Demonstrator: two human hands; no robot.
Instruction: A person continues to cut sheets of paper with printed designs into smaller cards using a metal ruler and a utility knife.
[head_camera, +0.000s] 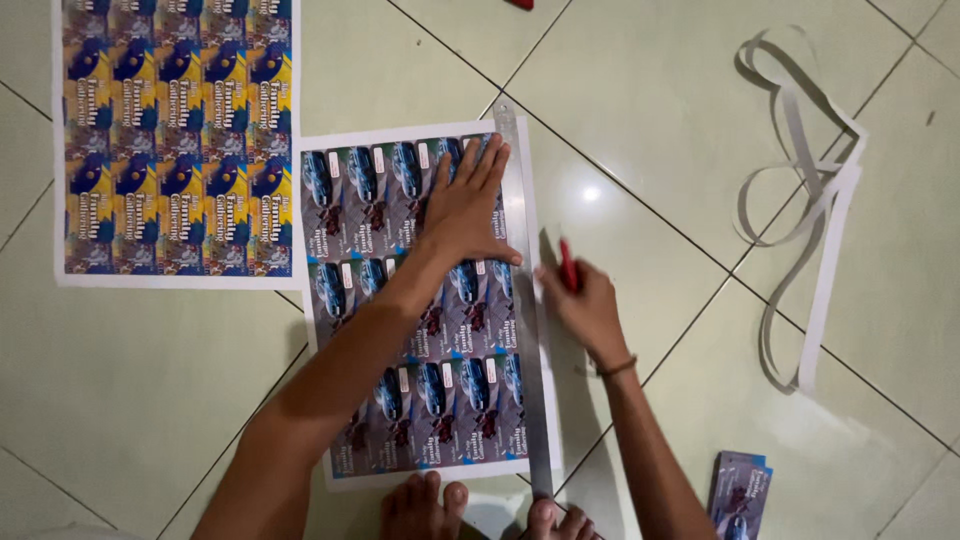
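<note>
We press our left hand (468, 205) flat, fingers spread, on a printed sheet (420, 300) of small blue-and-grey cards that lies on the tiled floor (650, 120). The fingertips of that hand reach onto a long metal ruler (527, 300), which lies along the sheet's edge on the side of our right hand and runs from beyond the fingertips back toward our feet. Our right hand (585, 305) sits just beside the ruler, on its far side from the left hand, closed around a red cutter (568, 265) whose tip points toward the ruler's edge; the hand is a little blurred, so we cannot tell whether the blade touches the paper.

Beyond the left hand's outer side lies a second printed sheet (178, 140), of blue-and-yellow cards, its corner just beside the first sheet. Well apart, out past the right hand, a tangle of long white paper strips (810, 200) curls on the floor. Near the right forearm, a small stack of cut cards (740, 490) rests on the tiles. Our bare toes (425, 505) touch the near edge of the sheet under the left arm.
</note>
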